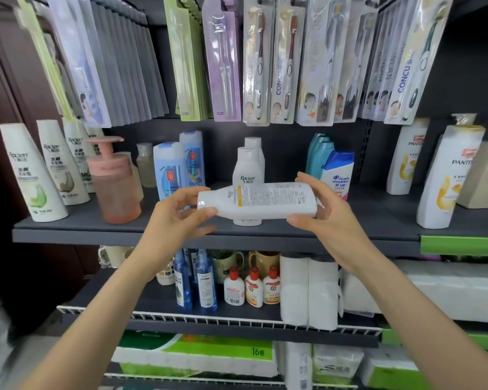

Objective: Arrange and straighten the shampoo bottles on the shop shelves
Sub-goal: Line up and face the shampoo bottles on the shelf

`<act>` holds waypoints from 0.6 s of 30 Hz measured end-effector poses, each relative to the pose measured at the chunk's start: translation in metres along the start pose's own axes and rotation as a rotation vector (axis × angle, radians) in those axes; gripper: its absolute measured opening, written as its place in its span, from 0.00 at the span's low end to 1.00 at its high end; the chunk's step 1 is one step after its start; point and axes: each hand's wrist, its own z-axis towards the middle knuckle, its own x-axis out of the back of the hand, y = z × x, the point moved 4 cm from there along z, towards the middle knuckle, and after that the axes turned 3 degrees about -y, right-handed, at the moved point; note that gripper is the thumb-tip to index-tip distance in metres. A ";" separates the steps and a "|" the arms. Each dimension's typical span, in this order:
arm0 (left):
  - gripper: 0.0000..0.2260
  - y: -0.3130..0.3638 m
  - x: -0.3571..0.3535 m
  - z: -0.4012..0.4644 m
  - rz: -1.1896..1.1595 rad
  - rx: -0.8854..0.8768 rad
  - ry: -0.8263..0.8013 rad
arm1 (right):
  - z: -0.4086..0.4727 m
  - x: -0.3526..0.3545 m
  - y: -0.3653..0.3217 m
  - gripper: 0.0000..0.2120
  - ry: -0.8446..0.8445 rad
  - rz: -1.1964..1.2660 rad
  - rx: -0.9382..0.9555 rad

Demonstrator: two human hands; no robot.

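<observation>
While the left hand (181, 212) pinches the cap end and the right hand (319, 212) grips the base, a white shampoo bottle (257, 200) lies sideways between them, held above the front edge of the dark shelf (152, 229). Behind it two matching white bottles (247, 170) stand upright mid-shelf, with a blue-capped bottle (338, 173) to their right.

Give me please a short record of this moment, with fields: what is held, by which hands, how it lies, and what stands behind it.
held: white Raclen bottle
hands: left hand grips the cap end, right hand the base end
pose: on its side, above the shelf edge, back label facing the camera
behind: two upright white Raclen bottles in a row
right of these: Head & Shoulders bottle
</observation>
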 end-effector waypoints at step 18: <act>0.13 0.023 -0.006 0.023 -0.227 0.018 0.114 | 0.015 -0.038 0.014 0.15 -0.047 0.144 -0.362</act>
